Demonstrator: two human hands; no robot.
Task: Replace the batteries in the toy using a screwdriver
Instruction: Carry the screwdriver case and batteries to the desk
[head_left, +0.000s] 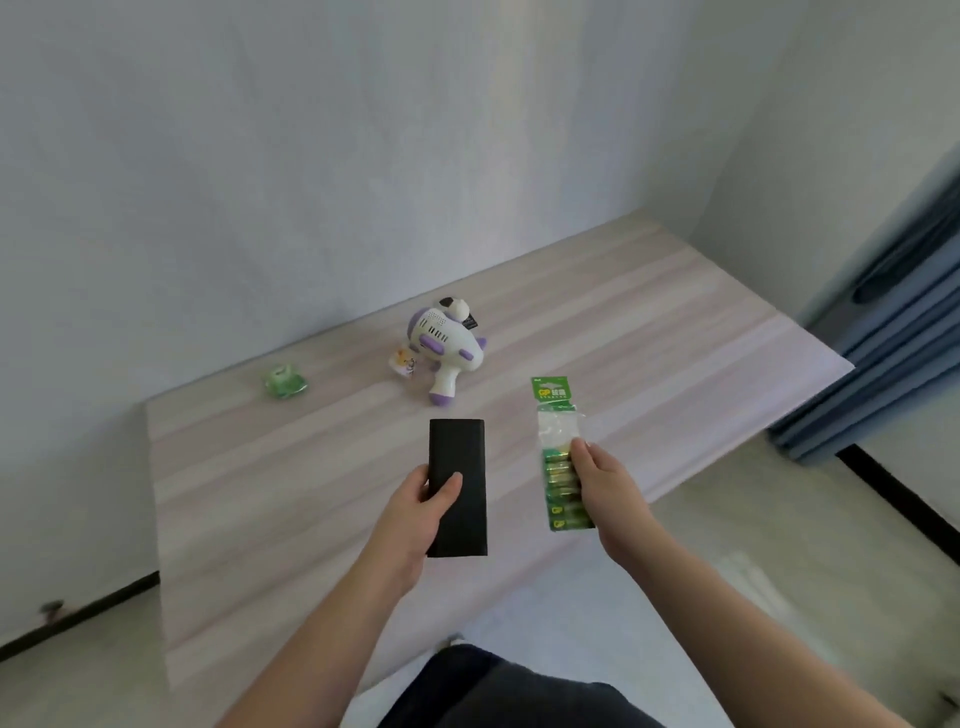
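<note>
Head camera looks forward and down over the table (649, 291).

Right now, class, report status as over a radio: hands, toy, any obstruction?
Left hand grips black case. Right hand grips battery pack. Toy lies untouched on table. Nothing blocking it.

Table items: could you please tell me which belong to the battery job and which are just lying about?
For the job: toy; battery pack, held by right hand; black case, held by left hand, possibly the screwdriver's.
Lying about: green object; small tag.
</note>
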